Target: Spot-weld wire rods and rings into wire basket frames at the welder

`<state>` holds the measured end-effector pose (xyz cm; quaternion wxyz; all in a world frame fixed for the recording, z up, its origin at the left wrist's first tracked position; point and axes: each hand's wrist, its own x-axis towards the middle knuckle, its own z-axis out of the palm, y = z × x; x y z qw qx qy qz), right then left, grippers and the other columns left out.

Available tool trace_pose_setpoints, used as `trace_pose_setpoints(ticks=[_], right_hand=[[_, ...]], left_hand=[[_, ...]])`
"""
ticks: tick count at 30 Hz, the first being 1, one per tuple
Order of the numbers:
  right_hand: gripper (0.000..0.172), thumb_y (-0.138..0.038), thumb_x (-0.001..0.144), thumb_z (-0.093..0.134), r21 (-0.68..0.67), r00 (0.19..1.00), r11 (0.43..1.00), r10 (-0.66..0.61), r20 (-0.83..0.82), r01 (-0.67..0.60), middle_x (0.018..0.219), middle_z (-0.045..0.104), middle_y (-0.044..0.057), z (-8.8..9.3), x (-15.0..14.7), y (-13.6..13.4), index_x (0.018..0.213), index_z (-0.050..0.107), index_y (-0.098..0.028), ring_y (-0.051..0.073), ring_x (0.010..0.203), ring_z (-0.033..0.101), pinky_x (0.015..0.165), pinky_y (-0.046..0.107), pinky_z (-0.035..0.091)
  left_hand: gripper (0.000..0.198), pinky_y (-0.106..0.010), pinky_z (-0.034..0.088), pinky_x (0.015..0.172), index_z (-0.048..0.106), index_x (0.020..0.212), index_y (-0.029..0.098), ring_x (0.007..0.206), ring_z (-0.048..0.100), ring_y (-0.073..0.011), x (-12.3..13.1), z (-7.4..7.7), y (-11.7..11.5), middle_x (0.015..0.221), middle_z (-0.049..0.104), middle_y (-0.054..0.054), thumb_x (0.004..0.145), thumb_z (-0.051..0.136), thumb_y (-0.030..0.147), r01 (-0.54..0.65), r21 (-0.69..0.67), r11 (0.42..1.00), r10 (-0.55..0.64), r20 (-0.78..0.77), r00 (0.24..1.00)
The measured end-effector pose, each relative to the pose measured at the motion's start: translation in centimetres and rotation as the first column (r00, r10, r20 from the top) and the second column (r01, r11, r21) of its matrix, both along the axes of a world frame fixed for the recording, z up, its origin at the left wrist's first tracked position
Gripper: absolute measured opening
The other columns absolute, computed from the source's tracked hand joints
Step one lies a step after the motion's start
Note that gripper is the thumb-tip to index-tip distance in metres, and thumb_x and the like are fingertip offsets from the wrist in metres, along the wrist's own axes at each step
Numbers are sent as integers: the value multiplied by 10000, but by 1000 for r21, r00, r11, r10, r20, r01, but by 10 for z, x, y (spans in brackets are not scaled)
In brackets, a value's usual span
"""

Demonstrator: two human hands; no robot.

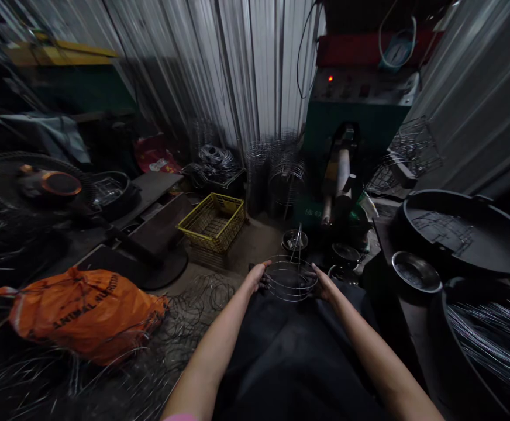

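Note:
A round wire frame [290, 297] of thin metal rings is held level above my dark-clothed lap. On its left side my left hand [258, 277] grips the rim, thumb on top and darkened fingers curled around. My right hand [321, 283] grips the opposite side of the same frame. Beyond the frame, a small metal bowl [287, 241] sits low, with thin rods standing up near it. A green machine [310, 131] with a red light and a thick metal arm [343, 169] stands just ahead, to the right.
A yellow crate [211, 241] stands ahead left. An orange sack [92, 313] lies left beside tangled wire [197, 304]. On the right are a large black pan [496, 248], a metal dish [416, 272] and a tub holding wire rods [492, 339]. A fan [47, 184] stands far left.

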<state>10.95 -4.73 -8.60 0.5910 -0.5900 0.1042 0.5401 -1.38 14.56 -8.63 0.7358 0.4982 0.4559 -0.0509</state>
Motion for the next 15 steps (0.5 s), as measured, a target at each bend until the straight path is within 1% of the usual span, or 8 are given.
trace_pose_setpoints(ticks=[2,5,7,9,11,12,14,15], right_hand=[[575,-603,893,267,19,1000,1000,1,24,-1,789,593,130,1,0,-1,1167,422,-122,224,558,559,480,302,430],[666,-672,863,184,145,999,989,40,18,-42,897,592,144,6,1,-6,1227,381,-150,257,685,583,523,331,453],[675,-683,854,133,233,997,970,81,-11,-76,994,573,145,7,4,-14,1285,311,-196,275,786,583,579,380,474],[601,-638,876,170,236,997,969,80,-9,-76,1072,546,134,2,11,-23,1327,234,-245,275,879,568,653,423,484],[576,-603,878,212,178,996,980,79,46,-86,1138,509,136,-11,24,-29,1342,209,-262,279,964,534,726,473,478],[562,-580,873,235,132,993,986,87,83,-98,1163,491,134,-19,30,-30,1341,221,-270,279,996,515,759,493,473],[537,-578,839,248,31,971,993,105,214,-115,1195,467,109,-36,41,-31,1320,267,-339,284,1021,493,774,537,474],[528,-583,823,245,5,961,991,130,243,-135,1221,442,91,-43,44,-30,1311,268,-381,285,1043,473,780,557,470]], left_hand=[[407,-254,362,436,541,1010,175,407,441,-133,-1,-1,0,489,482,1,730,512,469,-8,-25,1000,8,24,1000],[355,-244,374,456,567,957,155,440,472,-133,-8,-1,2,511,518,-10,737,521,431,-55,-106,993,64,82,995],[322,-244,388,464,583,893,124,466,502,-141,-17,-1,5,545,551,-36,744,517,401,-127,-189,974,153,129,980],[302,-261,414,481,587,847,100,490,527,-152,-31,-2,12,581,575,-62,748,506,374,-242,-276,930,296,170,940],[285,-277,440,509,582,846,100,508,540,-154,-51,-8,23,602,582,-63,754,489,353,-398,-346,850,480,193,856],[277,-277,448,521,575,862,109,509,540,-149,-64,-13,29,602,578,-51,760,478,348,-483,-370,793,575,195,795],[264,-261,452,529,559,900,139,499,532,-132,-94,-26,38,587,560,-19,773,458,348,-639,-400,657,739,177,650],[260,-250,450,524,552,910,152,489,526,-124,-110,-35,40,574,548,-5,779,452,353,-700,-408,586,801,161,577]])
